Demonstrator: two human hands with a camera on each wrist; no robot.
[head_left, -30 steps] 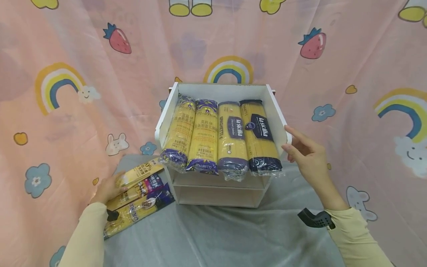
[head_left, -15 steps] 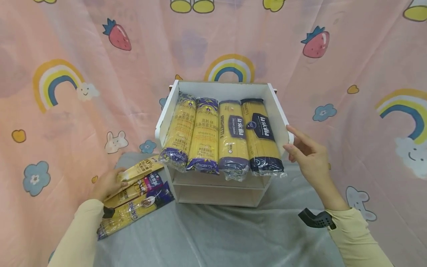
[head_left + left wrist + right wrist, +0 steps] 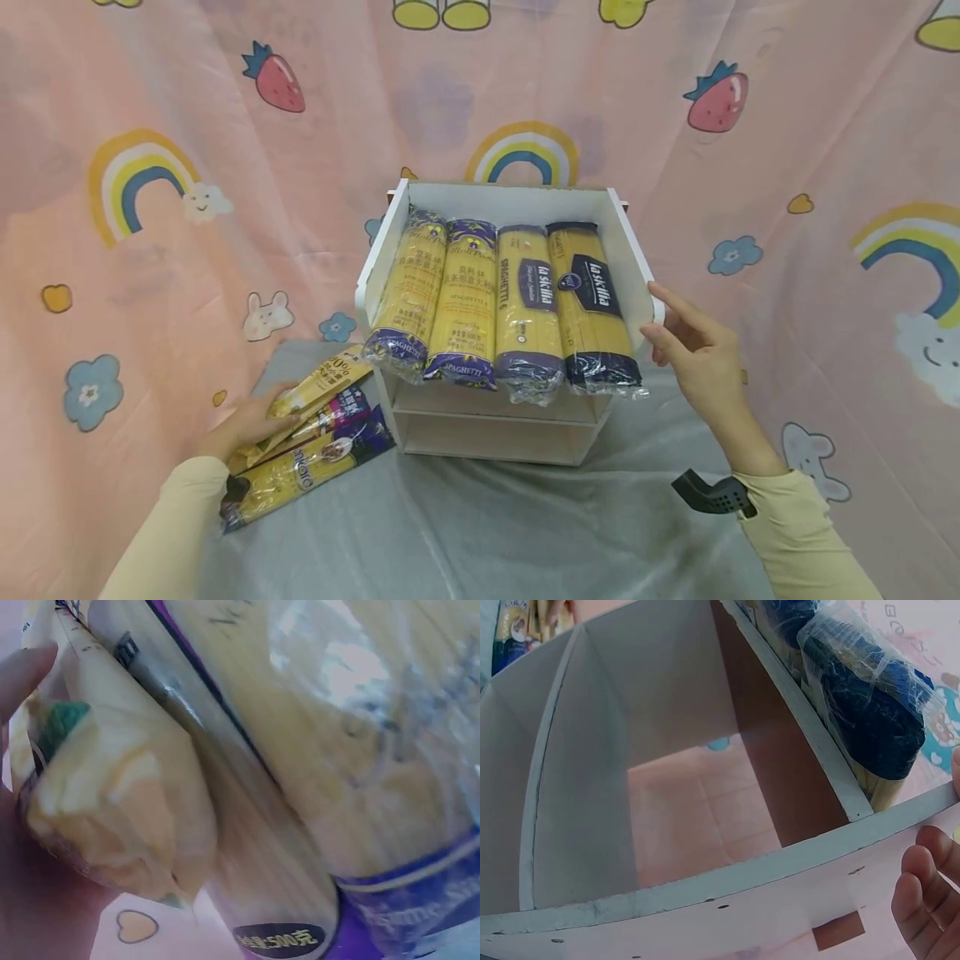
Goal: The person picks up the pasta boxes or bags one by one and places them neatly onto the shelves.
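Yellow pasta pack (image 3: 321, 383) was on the left, and the left hand (image 3: 251, 427) held it by its near end. The thumb was on one side and the fingers went round the other, but most of those fingers were hidden. I could not tell if the pack touched the grey cloth (image 3: 487, 533) under it.

Two more packs lay close by on its near side. Next to it was a pack with a pink and purple label (image 3: 341, 408), partly covered, and then came a see-through pack with blue ends (image 3: 303, 473). Their far ends pointed at the left side of the white shelf (image 3: 632, 250), so the shelf stood right in front of them.

On top of the shelf, four spaghetti packs lay side by side between the walls: two Moli Pasta packs (image 3: 461, 304) on the left and two La Sicilia packs (image 3: 528, 308) on the right. Their near ends poked out over the edge.

The right hand (image 3: 697, 350) pinched the near right corner of the shelf, with thumb and finger close together. Behind everything hung a pink curtain (image 3: 540, 83) with rainbows and strawberries.
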